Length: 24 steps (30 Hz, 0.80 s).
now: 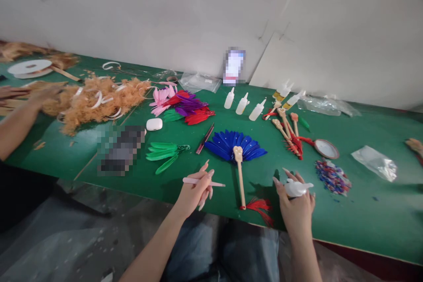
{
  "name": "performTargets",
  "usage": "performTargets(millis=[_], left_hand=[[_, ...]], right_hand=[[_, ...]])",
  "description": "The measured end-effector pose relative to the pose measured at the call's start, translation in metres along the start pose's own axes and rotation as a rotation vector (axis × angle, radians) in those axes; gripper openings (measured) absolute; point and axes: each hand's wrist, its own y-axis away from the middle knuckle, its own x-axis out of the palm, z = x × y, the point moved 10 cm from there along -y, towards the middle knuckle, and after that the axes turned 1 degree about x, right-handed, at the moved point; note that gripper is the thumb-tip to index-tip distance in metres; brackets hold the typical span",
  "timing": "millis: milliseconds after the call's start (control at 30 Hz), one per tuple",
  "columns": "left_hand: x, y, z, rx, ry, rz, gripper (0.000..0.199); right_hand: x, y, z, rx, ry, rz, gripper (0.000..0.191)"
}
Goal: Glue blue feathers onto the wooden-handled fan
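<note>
My left hand (198,188) pinches a slim pink pen-like tool (191,180), its thin tip pointing right toward a wooden handle (241,185). That handle belongs to a fan of blue feathers (224,143) lying flat on the table, dotted with small pale specks. A red tassel (259,206) trails from the handle's lower end. Right of the fan, my right hand (295,205) is curled around a small white glue bottle (295,188), nozzle pointing right. A heap of red, blue and white bits (332,177) lies beyond that hand, near a round white dish (326,149).
Glue bottles (242,105) stand at the back, near wooden handles with red tassels (287,125). Green feathers (161,152), tweezers (205,139) and a blurred phone (123,150) lie to the left. Another person's arm (20,125) reaches toward tan fluffy material (99,97).
</note>
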Motion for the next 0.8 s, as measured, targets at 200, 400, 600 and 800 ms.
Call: performTargets(millis=[200, 400, 600, 800], left_hand=[[-0.001, 0.0, 0.004, -0.019, -0.003, 0.006, 0.048], [-0.002, 0.0, 0.002, 0.006, 0.003, -0.003, 0.049], [-0.006, 0.0, 0.008, -0.044, 0.167, -0.028, 0.046], [-0.018, 0.004, 0.001, -0.013, 0.269, -0.084, 0.047]], right_hand=[[0.001, -0.001, -0.002, 0.021, -0.008, 0.0, 0.076], [0.001, -0.001, -0.003, 0.027, -0.004, -0.007, 0.078], [-0.003, 0.0, -0.008, 0.088, -0.034, -0.035, 0.089], [-0.003, -0.003, -0.003, 0.045, -0.002, -0.023, 0.079]])
